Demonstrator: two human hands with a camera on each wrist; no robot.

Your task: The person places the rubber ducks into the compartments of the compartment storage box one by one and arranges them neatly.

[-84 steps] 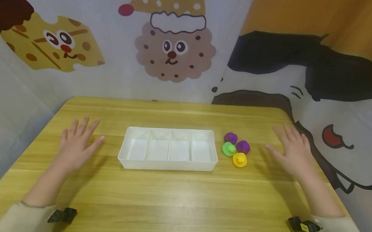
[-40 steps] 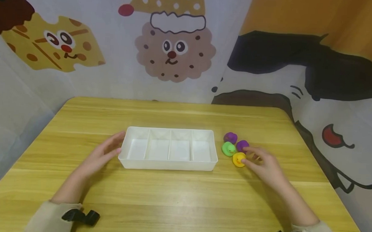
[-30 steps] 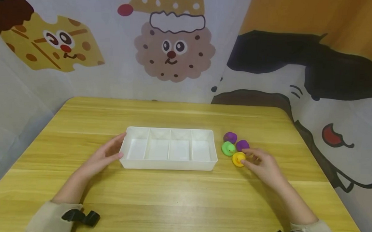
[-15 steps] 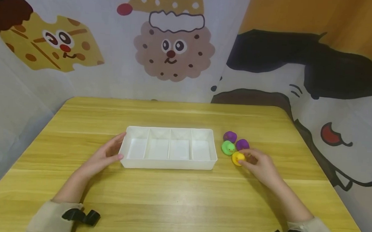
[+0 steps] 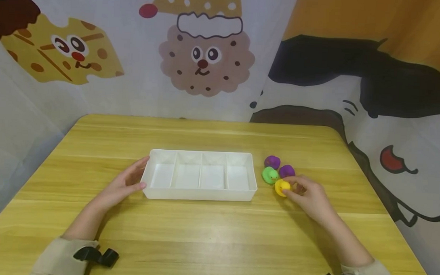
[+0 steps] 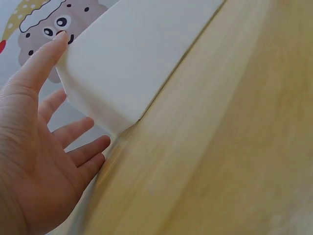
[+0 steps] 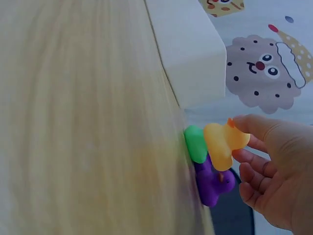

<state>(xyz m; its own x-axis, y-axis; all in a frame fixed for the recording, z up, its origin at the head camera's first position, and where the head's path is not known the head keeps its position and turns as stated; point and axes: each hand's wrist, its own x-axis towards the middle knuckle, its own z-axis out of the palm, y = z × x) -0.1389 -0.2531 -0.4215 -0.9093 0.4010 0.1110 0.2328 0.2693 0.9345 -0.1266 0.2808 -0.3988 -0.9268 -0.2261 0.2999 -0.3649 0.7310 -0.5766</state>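
The right hand (image 5: pixel 310 197) pinches a yellow toy duck (image 5: pixel 281 187) beside the green toy duck (image 5: pixel 269 175), right of the white four-compartment tray (image 5: pixel 200 194); the left hand (image 5: pixel 117 189), fingers apart, touches the tray's left end.

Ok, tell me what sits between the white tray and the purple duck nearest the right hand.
The green duck sits between the white tray and that purple duck; the head view shows it.
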